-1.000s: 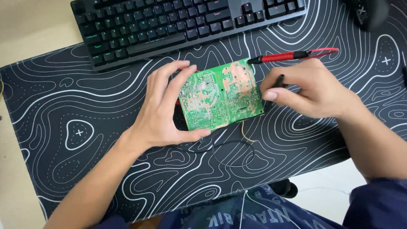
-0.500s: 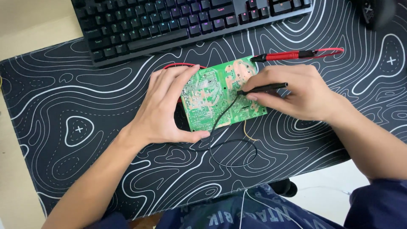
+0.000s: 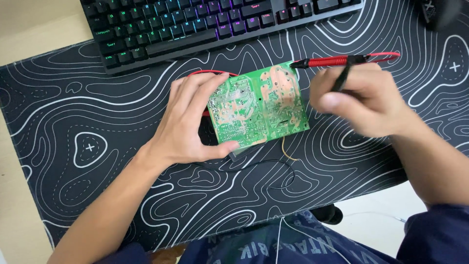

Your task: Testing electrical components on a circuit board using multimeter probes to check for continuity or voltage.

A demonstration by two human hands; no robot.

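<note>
The green circuit board (image 3: 259, 110) lies solder side up on the black desk mat (image 3: 97, 161), near the middle of the desk and closer to the far edge than to the near one. The mat carries a white contour-line pattern and covers most of the visible desk.

Left hand (image 3: 193, 122): open span, gripping the board's left edge. The fingers reach over the far-left corner of the board; the thumb presses against the near-left corner. The board is held between thumb and fingers and looks slightly tilted rather than flat on the mat.

Right hand (image 3: 359, 100): closed around a black test probe (image 3: 342, 80). The hand is motion-blurred and sits just to the right of the board, apart from its right edge. Where the probe's tip points cannot be told because of the blur.

A red test probe (image 3: 327, 61) lies on the mat beyond the right hand, its tip just beside the far-right corner of the board. Its red lead curves off toward the right edge of the desk. A second stretch of red wire (image 3: 207, 73) shows past the fingertips of the left hand.

A thin black wire (image 3: 273, 181) loops on the mat near the near edge of the board, beside a short yellow wire (image 3: 286, 149) leaving the board's near edge.

A black keyboard (image 3: 205, 24) with lit keys lies along the far edge of the desk.
</note>
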